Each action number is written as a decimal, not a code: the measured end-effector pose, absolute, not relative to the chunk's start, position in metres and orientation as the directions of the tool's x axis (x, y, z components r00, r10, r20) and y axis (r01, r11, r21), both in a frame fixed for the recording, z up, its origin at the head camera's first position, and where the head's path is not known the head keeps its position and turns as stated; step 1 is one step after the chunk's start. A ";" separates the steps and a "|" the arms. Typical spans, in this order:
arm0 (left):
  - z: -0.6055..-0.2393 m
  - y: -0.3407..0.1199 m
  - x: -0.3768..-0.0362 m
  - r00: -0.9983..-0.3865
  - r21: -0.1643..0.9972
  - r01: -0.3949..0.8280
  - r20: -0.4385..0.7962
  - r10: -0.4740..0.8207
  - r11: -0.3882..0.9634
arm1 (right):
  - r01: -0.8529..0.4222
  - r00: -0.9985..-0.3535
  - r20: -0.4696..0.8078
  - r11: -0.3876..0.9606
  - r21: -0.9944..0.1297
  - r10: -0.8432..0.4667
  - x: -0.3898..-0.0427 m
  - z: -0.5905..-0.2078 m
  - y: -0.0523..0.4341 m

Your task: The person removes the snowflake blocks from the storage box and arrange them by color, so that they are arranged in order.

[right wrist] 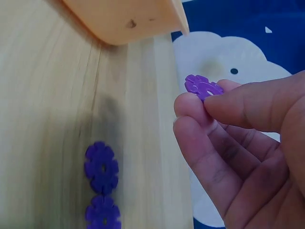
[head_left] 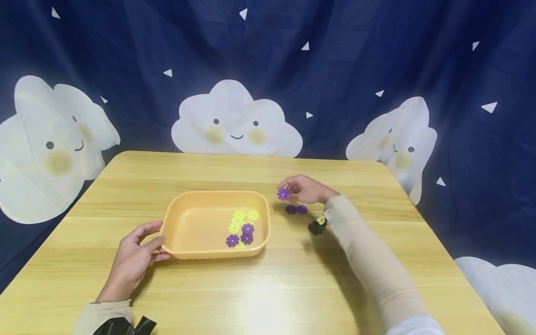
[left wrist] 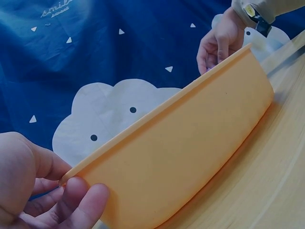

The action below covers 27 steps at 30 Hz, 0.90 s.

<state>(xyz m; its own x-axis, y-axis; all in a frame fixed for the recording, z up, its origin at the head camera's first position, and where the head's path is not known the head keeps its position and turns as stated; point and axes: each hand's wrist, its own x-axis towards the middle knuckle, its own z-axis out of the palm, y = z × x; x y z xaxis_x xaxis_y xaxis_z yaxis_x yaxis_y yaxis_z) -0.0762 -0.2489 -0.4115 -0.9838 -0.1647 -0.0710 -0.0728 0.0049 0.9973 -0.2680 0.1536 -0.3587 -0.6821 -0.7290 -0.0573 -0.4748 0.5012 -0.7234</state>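
Bench: wooden bench [head_left: 293, 288], backed by blue cloud cloth.
Tray: orange tray [head_left: 197, 223] is steadied at its corner by the left hand [head_left: 134, 258], grip grasping the rim.
Right hand [head_left: 305, 188]: grip pinched on a purple disc [head_left: 283, 194], just right of the tray.
Beside: two purple discs [head_left: 296, 210] lie on the bench below it.

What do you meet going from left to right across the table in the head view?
Left hand → orange tray → purple flower piece pinched in the right hand → right hand
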 end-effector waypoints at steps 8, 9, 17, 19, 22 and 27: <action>-0.411 -0.248 -0.076 -0.985 0.997 -0.068 -0.063 -0.164 0.029 | -0.441 -0.698 -0.055 0.489 -0.753 -0.714 -0.267 -0.365 0.169; -0.411 -0.248 -0.076 -0.985 0.997 -0.068 -0.061 -0.163 0.033 | -0.432 -0.704 -0.062 0.496 -0.753 -0.708 -0.267 -0.366 0.171; -0.413 -0.249 -0.076 -0.985 0.997 -0.070 -0.066 -0.156 0.018 | -0.377 -0.738 -0.097 0.527 -0.762 -0.668 -0.265 -0.376 0.187; -0.413 -0.249 -0.076 -0.986 0.997 -0.070 -0.066 -0.156 0.020 | -0.374 -0.738 -0.095 0.522 -0.767 -0.669 -0.264 -0.378 0.191; -0.413 -0.249 -0.076 -0.986 0.998 -0.067 -0.064 -0.156 0.019 | -0.348 -0.742 -0.102 0.511 -0.786 -0.663 -0.265 -0.383 0.197; -0.413 -0.248 -0.076 -0.986 0.998 -0.065 -0.063 -0.155 0.008 | -0.290 -0.756 -0.125 0.500 -0.816 -0.643 -0.264 -0.389 0.206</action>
<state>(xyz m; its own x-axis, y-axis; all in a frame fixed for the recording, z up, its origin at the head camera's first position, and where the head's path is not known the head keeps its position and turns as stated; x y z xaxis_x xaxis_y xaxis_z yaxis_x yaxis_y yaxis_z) -0.0759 -0.2484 -0.4126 -0.9860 -0.1548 -0.0626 -0.0645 0.0076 0.9979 -0.2644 0.2063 -0.3886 -0.7558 -0.6427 -0.1252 -0.2897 0.4997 -0.8163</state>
